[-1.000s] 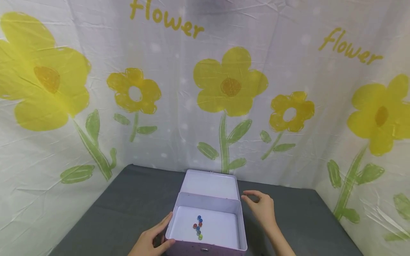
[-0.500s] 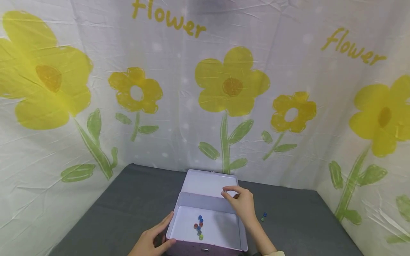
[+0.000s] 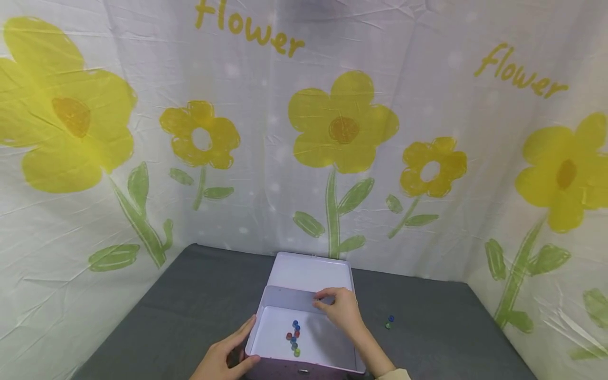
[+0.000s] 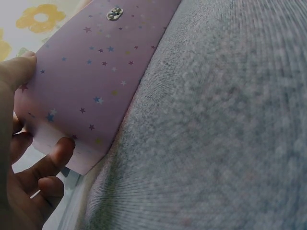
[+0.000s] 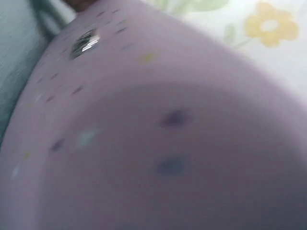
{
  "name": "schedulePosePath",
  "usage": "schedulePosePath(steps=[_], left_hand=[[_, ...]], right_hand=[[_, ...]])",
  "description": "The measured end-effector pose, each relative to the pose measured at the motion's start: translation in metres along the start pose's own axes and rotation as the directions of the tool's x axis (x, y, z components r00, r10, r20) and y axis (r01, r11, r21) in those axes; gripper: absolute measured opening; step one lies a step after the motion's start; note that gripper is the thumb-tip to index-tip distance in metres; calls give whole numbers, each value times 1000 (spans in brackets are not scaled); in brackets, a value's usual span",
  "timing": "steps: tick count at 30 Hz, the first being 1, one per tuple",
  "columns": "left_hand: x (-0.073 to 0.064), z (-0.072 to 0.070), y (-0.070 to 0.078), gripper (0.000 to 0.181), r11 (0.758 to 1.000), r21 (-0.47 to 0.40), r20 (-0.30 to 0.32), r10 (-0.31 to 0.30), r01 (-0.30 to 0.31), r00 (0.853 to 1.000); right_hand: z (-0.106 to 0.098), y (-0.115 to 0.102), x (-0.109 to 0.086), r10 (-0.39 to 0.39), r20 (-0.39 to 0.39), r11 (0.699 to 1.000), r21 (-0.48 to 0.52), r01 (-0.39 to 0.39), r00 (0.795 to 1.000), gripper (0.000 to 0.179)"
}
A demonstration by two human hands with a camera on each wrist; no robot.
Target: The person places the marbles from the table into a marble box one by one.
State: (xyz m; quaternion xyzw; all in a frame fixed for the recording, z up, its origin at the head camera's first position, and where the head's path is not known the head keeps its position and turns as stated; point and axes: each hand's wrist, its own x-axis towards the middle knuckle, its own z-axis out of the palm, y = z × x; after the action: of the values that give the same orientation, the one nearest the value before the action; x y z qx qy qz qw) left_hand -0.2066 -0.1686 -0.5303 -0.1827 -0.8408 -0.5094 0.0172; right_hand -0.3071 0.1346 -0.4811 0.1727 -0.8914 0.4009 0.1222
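Observation:
A lilac metal box with its lid tipped back stands at the front of the table. Several small round beads, blue, red and yellow-green, lie on its white floor. My left hand grips the box's front left corner, thumb at the front and fingers along the side. Above the back half of the box, my right hand pinches thumb and forefinger together on a tiny bead, mostly hidden by the fingertips. The right wrist view is blurred and filled by the box's star-printed front.
On the dark grey tablecloth right of the box lie a blue bead and a green bead. A white curtain printed with yellow flowers hangs behind and at both sides. The box's front carries a metal clasp.
My right hand has moved left from beside the box to above its inside, uncovering the two beads on the cloth. The left hand and the box have stayed put.

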Motion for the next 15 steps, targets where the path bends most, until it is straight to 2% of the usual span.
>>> schedulePosePath(steps=[4,7,11,15], left_hand=[[1,0,1,77,1000,15,0,-4,4,1000],[1,0,3,77,1000,30,-4,-7,7,1000],[0,0,2,77,1000,22,-11,10,-9,1000],[-1,0,0,77,1000,-6,0,18,-18,1000]], right_hand=[[2,0,-4,-54,153,991,-115,72,987,9],[4,-1,-8,-72,231,979,-167,112,970,6],[5,-3,-13,-69,286,970,-205,131,956,9],[8,-4,-15,-45,304,964,-236,121,952,12]])
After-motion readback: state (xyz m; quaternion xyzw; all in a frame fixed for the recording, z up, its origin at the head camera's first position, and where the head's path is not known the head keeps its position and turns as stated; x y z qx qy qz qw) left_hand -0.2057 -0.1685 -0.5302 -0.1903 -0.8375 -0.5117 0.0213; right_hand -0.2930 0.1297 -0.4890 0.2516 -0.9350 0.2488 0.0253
